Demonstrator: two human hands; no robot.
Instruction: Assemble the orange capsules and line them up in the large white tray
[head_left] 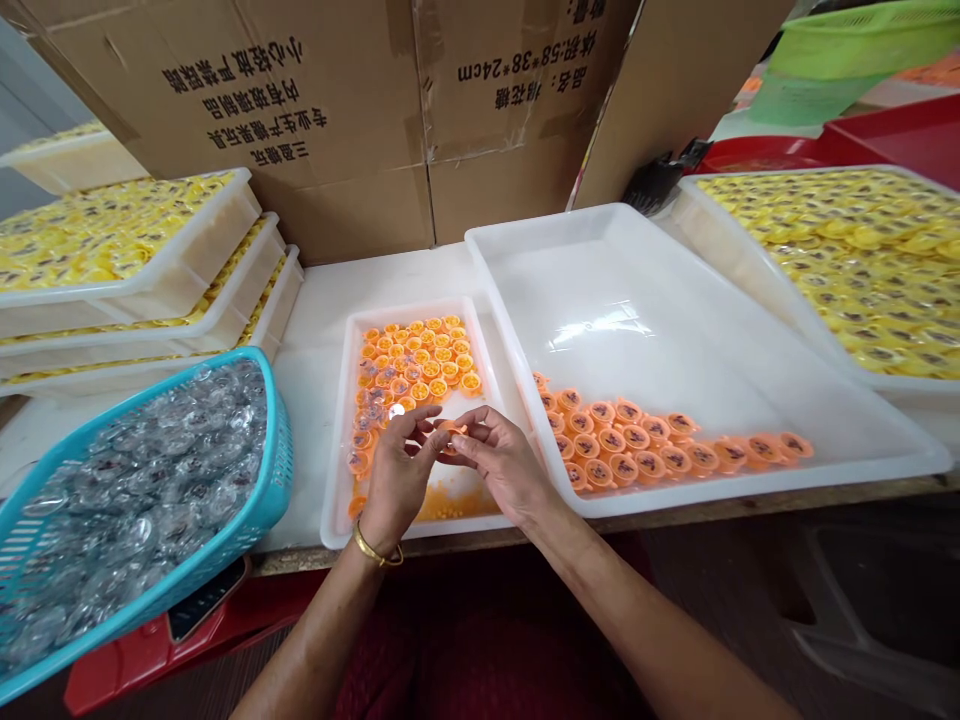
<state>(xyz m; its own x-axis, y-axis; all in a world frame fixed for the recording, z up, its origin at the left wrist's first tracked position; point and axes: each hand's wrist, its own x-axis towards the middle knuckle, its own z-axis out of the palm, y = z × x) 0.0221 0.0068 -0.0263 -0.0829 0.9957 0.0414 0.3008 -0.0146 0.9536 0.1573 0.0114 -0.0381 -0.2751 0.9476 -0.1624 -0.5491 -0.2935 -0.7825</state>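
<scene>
My left hand (396, 475) and my right hand (504, 462) meet above the small white tray (334, 490). Between their fingertips is a small round orange cup (451, 428), gripped from both sides and partly hidden. In that tray stand rows of orange cups (429, 368) with yellow-orange bits inside; the ones at the left seem to have clear printed covers on top. Loose orange crumbs (457, 500) lie at its near end. To the right, the large white tray (592, 270) holds orange cups with dark printed tops (634, 438) along its near side.
At the left, a blue basket (279, 460) is full of clear printed round pieces (172, 460). Behind it, stacked white trays (217, 235) contain yellow pieces. Another tray of yellow pieces (862, 260) stands at the right. Cardboard (352, 190) walls off the back.
</scene>
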